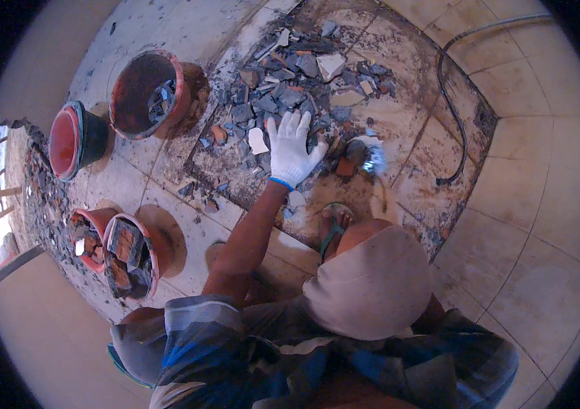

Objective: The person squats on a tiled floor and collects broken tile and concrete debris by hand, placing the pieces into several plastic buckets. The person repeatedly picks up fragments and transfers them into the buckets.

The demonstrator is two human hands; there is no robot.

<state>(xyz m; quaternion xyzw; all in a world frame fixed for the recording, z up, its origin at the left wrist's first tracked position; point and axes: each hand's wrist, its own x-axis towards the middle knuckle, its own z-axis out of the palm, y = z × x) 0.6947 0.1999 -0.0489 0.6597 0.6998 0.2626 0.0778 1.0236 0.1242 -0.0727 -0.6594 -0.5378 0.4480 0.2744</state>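
My left hand (292, 151), in a white knit glove with a blue cuff, reaches over a heap of rubble (269, 102). Its fingers are stretched out and the thumb stands apart; I see nothing held. Grey mortar lumps, reddish brick bits and white tile shards make up the heap. Beside the palm lies a white tile shard (257, 141). Past the thumb are a reddish brick piece (345, 167) and a bright, shiny patch that I cannot make out. My right hand does not show.
At the left stand a large reddish bucket (179, 102) and a dark green bucket with a red inside (89, 140). Nearer, two buckets (160, 255) hold broken pieces. A dark hose (455, 112) curves along the right wall. My sandalled foot (334, 228) is close to the rubble.
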